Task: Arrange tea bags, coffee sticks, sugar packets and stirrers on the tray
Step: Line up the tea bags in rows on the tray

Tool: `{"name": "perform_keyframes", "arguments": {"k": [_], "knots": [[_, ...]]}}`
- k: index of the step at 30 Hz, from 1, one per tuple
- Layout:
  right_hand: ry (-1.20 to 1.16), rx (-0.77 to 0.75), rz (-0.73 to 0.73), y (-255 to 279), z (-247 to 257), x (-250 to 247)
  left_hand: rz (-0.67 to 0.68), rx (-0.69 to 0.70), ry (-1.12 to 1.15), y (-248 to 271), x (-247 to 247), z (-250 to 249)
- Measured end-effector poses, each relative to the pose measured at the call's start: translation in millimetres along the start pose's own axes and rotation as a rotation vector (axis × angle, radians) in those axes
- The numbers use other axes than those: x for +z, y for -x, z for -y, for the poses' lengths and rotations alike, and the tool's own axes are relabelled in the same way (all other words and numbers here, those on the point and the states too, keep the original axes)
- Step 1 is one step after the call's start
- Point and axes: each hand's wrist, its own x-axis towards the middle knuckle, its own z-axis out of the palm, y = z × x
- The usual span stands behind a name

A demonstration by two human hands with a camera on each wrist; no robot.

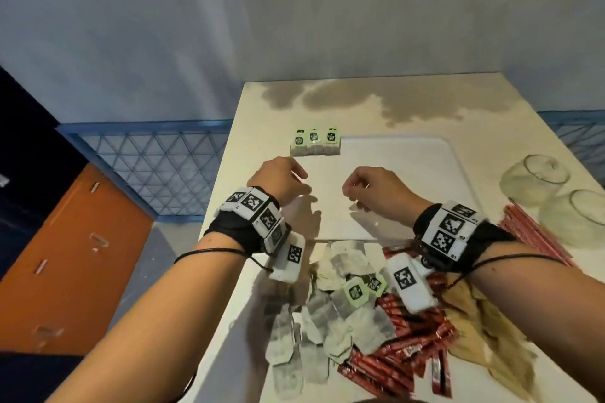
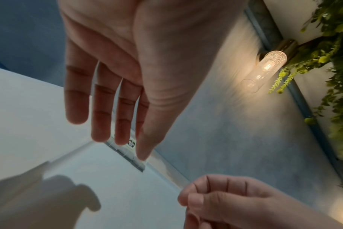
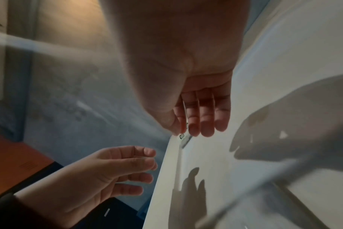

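Note:
Three tea bags point(image 1: 316, 142) with green tags stand in a row at the far left corner of the white tray point(image 1: 399, 167). My left hand point(image 1: 302, 181) hovers over the tray's left edge just in front of them, fingers straight and relaxed point(image 2: 102, 124), holding nothing. My right hand point(image 1: 350, 191) hangs over the middle of the tray with its fingers loosely curled point(image 3: 206, 124), and nothing shows in it. Loose tea bags point(image 1: 327, 314) are heaped in front of the tray. Red coffee sticks point(image 1: 402, 357) lie under and right of the heap.
Brown sugar packets point(image 1: 491, 337) lie at the near right. Red stirrers point(image 1: 537, 235) lie beside the tray's right edge, next to two glasses point(image 1: 537, 177). The table's left edge drops beside my left wrist. A stain marks the table's far end point(image 1: 409, 101).

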Motion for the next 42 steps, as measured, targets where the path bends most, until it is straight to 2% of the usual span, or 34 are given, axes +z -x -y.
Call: {"name": "perform_keyframes", "arguments": {"k": [4, 9, 14, 18, 21, 28, 33, 36, 39, 42], "knots": [[0.094, -0.028, 0.088, 39, -15, 16, 0.086, 0.001, -0.019, 41, 14, 14], [0.248, 0.024, 0.099, 65, -28, 25, 0.206, -0.006, -0.078, 76, 39, 19], [0.357, 0.086, 0.144, 80, -30, 36, 0.22, -0.046, -0.081, 91, 57, 15], [0.332, 0.088, 0.106, 82, -30, 39, 0.257, -0.079, -0.077, 96, 62, 14], [0.217, 0.083, 0.055, 86, -33, 33, 0.281, -0.11, -0.076, 98, 65, 9], [0.115, -0.02, -0.048, 100, -36, 17, 0.207, -0.175, 0.032, 100, 66, 3], [0.101, -0.12, 0.002, 102, -31, 4, 0.133, -0.092, 0.059, 101, 67, 3], [0.18, -0.185, 0.06, 100, -25, -1, 0.062, -0.01, 0.045, 103, 61, 4], [0.245, -0.281, 0.054, 95, -17, 1, 0.01, 0.107, 0.074, 103, 49, -1], [0.172, -0.324, 0.039, 89, -12, 5, -0.004, 0.197, 0.118, 106, 37, -11]]}}
